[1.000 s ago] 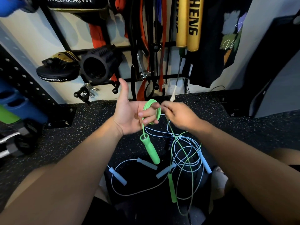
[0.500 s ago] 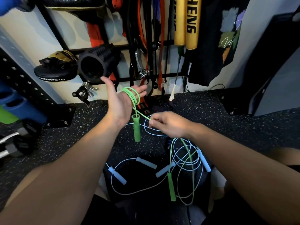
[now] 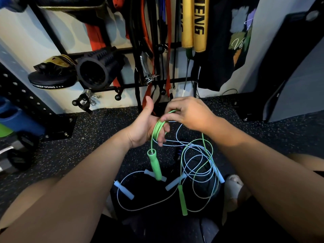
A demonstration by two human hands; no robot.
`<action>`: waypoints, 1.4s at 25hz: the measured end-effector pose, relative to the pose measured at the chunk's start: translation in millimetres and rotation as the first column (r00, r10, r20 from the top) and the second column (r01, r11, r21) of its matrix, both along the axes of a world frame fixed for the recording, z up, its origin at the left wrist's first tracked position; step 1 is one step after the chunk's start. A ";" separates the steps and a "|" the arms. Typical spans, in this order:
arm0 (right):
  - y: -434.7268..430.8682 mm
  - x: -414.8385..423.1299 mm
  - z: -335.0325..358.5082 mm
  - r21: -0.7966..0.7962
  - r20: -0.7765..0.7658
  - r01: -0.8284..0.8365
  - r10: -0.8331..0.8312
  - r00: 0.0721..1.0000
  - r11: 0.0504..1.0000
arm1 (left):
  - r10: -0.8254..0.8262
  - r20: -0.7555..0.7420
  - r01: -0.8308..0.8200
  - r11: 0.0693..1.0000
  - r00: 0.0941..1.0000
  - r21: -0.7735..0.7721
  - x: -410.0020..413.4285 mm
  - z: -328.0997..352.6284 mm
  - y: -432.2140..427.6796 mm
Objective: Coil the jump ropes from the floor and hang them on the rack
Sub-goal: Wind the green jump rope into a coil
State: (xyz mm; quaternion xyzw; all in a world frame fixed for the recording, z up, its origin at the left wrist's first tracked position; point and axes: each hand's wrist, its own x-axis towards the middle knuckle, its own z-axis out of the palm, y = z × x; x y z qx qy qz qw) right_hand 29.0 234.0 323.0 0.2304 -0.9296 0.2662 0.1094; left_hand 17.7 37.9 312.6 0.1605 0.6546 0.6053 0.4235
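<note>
Below my grip the slack of the green rope (image 3: 203, 138) lies tangled through the blue ropes (image 3: 124, 189) on the floor, its second handle (image 3: 182, 200) down among them, so I expect snags as I draw it up. My left hand (image 3: 145, 127) curls round the coil (image 3: 157, 128) to hold its turns, the first handle (image 3: 155, 165) hanging beneath, while my right hand (image 3: 187, 113) pinches the cord just above to lay a loop. Beyond, the rack (image 3: 157, 83) is crowded with bands (image 3: 149, 92).

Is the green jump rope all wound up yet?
Partly. The green jump rope loops round the left hand, one handle dangles below, the rest lies loose on the floor.
</note>
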 end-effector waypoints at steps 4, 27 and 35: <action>0.3 -6.3 -23.6 -0.148 0.155 0.121 -0.098 0.983 0.982 | 0.047 0.117 -0.065 0.986 0.992 0.156 0.7 4.3 -2.4; -8.7 -3.1 3.5 -0.076 0.250 -0.076 0.093 0.964 0.994 | -0.006 -0.092 0.003 0.999 0.996 -0.033 -3.7 -7.6 -16.1; -3.3 -4.0 -11.9 -0.332 0.284 0.078 0.021 0.959 0.940 | -0.079 0.137 0.054 0.982 0.987 0.182 1.9 7.2 -15.1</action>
